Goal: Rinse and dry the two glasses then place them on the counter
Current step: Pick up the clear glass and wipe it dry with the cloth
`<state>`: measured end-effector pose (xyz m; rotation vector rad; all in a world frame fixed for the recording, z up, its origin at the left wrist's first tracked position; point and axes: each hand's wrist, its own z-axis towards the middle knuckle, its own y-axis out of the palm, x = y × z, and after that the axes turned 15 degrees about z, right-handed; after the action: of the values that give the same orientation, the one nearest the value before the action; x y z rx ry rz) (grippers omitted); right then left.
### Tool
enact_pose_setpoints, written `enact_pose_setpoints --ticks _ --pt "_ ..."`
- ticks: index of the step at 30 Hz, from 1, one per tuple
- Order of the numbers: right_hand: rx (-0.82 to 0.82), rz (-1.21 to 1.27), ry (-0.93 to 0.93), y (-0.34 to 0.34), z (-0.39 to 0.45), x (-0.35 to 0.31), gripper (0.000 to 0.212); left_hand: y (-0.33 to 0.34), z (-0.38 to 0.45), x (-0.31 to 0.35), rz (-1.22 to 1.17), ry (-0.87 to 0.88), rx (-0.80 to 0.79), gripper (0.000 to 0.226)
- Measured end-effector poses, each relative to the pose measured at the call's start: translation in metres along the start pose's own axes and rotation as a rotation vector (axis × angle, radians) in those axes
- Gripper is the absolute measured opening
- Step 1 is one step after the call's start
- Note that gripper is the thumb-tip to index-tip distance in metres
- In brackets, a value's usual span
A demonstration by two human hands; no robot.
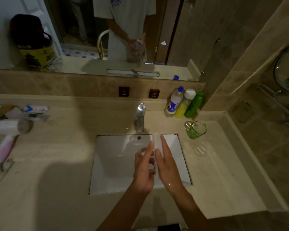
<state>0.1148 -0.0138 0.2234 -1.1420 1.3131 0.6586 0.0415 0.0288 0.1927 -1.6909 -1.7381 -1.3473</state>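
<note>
Over the white sink a clear glass is held between both my hands, its far end sticking out beyond my fingertips. My left hand curls its fingers round the glass from the left. Flat against its right side lies my right hand, fingers straight. Most of the glass is hidden between the palms. A green glass stands alone on the counter to the right of the tap. I see no water running from the tap.
Three bottles stand in the back right corner behind the green glass. A hair dryer and small toiletries lie on the left counter. The mirror above shows a person's torso and hands.
</note>
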Motion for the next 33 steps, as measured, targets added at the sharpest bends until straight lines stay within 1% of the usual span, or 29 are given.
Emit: enact_pose_setpoints --ticks 2,4,5,6,7,9,10,12,13,14,15,18,19,20,22,23,25,26,28,30,31,33 --pt "0.012 -0.11 -0.152 0.009 -0.018 0.01 0.061 -0.001 -0.002 0.003 -0.065 -0.029 -0.02 0.066" --pt "0.022 -0.101 -0.201 0.011 -0.031 0.012 0.063 -0.002 -0.003 0.004 -0.082 -0.042 -0.071 0.056" --pt "0.039 -0.073 -0.19 0.01 -0.032 0.013 0.062 -0.002 -0.004 0.006 -0.062 -0.048 -0.081 0.057" --pt "0.061 -0.023 -0.149 0.009 -0.027 0.012 0.06 -0.001 -0.006 0.008 -0.028 -0.048 -0.079 0.06" --pt "0.081 0.048 -0.067 0.006 -0.02 0.009 0.06 -0.001 -0.005 0.007 0.008 -0.03 -0.098 0.061" --pt "0.103 0.245 0.104 -0.005 -0.001 -0.001 0.064 0.001 -0.007 0.01 0.058 0.011 -0.171 0.051" --pt "0.089 0.387 0.171 -0.012 0.007 -0.006 0.068 0.003 -0.01 0.016 0.07 0.014 -0.215 0.046" --pt "0.032 0.597 0.208 -0.023 0.019 -0.011 0.07 0.003 -0.011 0.021 0.07 -0.013 -0.292 0.041" --pt "0.027 0.615 0.215 -0.024 0.02 -0.014 0.069 0.002 -0.01 0.022 0.059 -0.031 -0.312 0.04" --pt "0.035 0.583 0.218 -0.023 0.021 -0.013 0.07 0.003 -0.014 0.027 0.048 -0.035 -0.323 0.038" --pt "0.047 0.519 0.204 -0.02 0.02 -0.013 0.073 0.001 -0.013 0.025 0.02 -0.048 -0.297 0.037" --pt "0.083 0.269 0.099 -0.004 0.003 -0.01 0.062 -0.002 -0.011 0.022 -0.03 -0.051 -0.21 0.045" --pt "0.083 0.207 0.063 0.001 -0.004 -0.007 0.061 -0.003 -0.01 0.02 -0.051 -0.053 -0.185 0.042" --pt "0.079 0.167 0.029 0.005 -0.013 -0.005 0.061 -0.004 -0.009 0.021 -0.056 -0.057 -0.159 0.041" --pt "0.066 0.136 -0.049 0.012 -0.029 0.006 0.064 -0.006 -0.007 0.021 -0.061 -0.08 -0.181 0.047" --pt "0.061 0.137 -0.066 0.013 -0.034 0.01 0.065 -0.007 -0.006 0.021 -0.066 -0.08 -0.193 0.046" --pt "0.085 0.176 -0.045 0.011 -0.028 0.014 0.065 -0.008 -0.006 0.022 -0.053 -0.075 -0.21 0.046" --pt "0.111 0.225 -0.006 0.008 -0.021 0.013 0.065 -0.006 -0.007 0.023 -0.038 -0.078 -0.248 0.047" --pt "0.16 0.403 0.097 -0.005 -0.004 0.008 0.067 -0.005 -0.007 0.025 -0.006 -0.084 -0.276 0.041" --pt "0.15 0.523 0.121 -0.022 0.009 0.002 0.071 -0.004 -0.007 0.029 0.004 -0.086 -0.332 0.04" --pt "0.125 0.543 0.121 -0.027 0.013 -0.002 0.072 -0.003 -0.006 0.03 0.018 -0.087 -0.345 0.041" --pt "0.087 0.482 0.131 -0.027 0.015 -0.008 0.072 0.0 -0.007 0.032 0.037 -0.082 -0.343 0.041"
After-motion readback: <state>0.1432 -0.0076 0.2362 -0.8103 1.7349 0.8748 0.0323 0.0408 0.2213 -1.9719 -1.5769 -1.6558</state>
